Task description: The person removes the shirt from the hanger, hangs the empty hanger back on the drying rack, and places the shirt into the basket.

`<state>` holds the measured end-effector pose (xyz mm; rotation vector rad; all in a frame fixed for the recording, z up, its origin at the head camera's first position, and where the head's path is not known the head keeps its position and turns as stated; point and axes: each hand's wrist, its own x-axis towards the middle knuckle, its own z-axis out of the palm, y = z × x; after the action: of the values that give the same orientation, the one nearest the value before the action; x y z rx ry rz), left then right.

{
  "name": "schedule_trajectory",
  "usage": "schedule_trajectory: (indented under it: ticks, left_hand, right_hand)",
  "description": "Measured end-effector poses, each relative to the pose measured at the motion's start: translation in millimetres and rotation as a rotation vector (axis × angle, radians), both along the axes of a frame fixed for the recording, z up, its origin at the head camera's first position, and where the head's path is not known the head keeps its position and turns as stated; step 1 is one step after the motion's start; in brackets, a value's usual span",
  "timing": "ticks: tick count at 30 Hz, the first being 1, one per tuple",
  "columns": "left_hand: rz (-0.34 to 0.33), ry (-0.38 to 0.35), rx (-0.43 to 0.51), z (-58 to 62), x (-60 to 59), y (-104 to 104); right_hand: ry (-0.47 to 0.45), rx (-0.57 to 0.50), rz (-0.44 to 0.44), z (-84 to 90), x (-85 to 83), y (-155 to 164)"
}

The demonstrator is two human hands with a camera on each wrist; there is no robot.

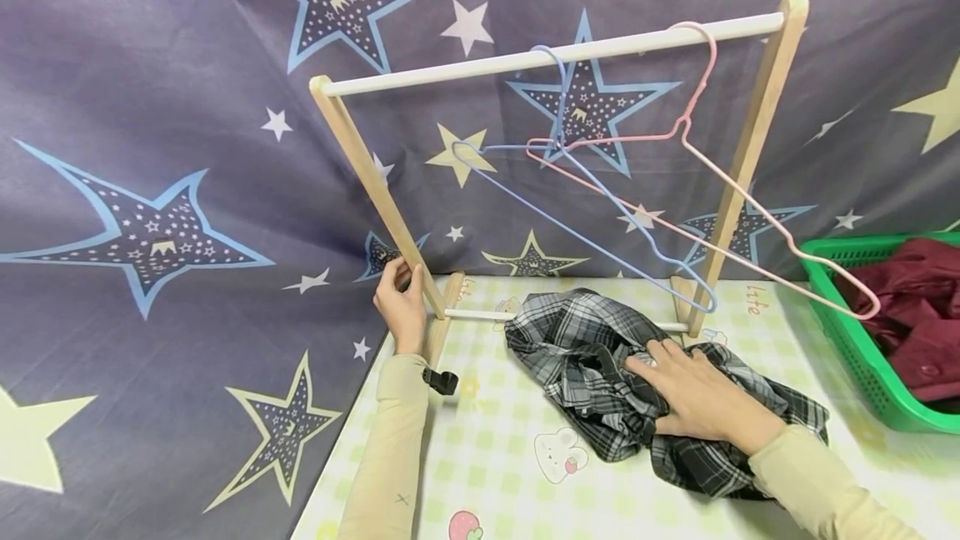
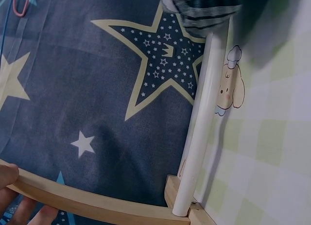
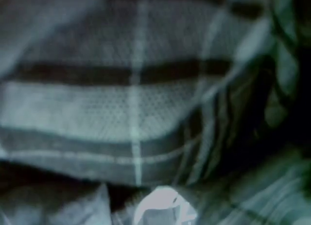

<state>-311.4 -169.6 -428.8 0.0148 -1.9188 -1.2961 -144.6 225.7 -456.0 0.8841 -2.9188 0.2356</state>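
Note:
A small clothes rack of pale wood with a white top bar (image 1: 480,67) stands at the back of the table. My left hand (image 1: 402,302) holds its left wooden post (image 1: 378,190) low down; in the left wrist view the thumb (image 2: 8,175) and fingers lie on opposite sides of the post. On the table, a crumpled grey and black plaid shirt (image 1: 577,332) lies partly over the rack's lower bar. Fingers spread, my right hand (image 1: 701,394) rests on the shirt. The right wrist view is filled by blurred plaid cloth (image 3: 107,108).
A blue hanger (image 1: 637,227) and a pink hanger (image 1: 757,207) hang from the top bar, above the shirt. To the right sits a green basket (image 1: 862,357) with dark red clothing (image 1: 922,315). A star-patterned curtain (image 1: 187,298) hangs behind and to the left.

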Motion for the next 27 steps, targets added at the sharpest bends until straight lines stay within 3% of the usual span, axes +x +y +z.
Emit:
schedule_trajectory:
  ticks: [17, 27]
  left_hand:
    - [0.008, -0.021, -0.005, 0.5, 0.4, -0.6]
    - [0.019, -0.016, -0.022, 1.8, 0.3, 0.3]
  right_hand:
    - [0.188, 0.061, 0.016, 40.3, 1.4, 30.6]
    - [0.239, 0.125, 0.047, 67.7, 7.4, 50.7]
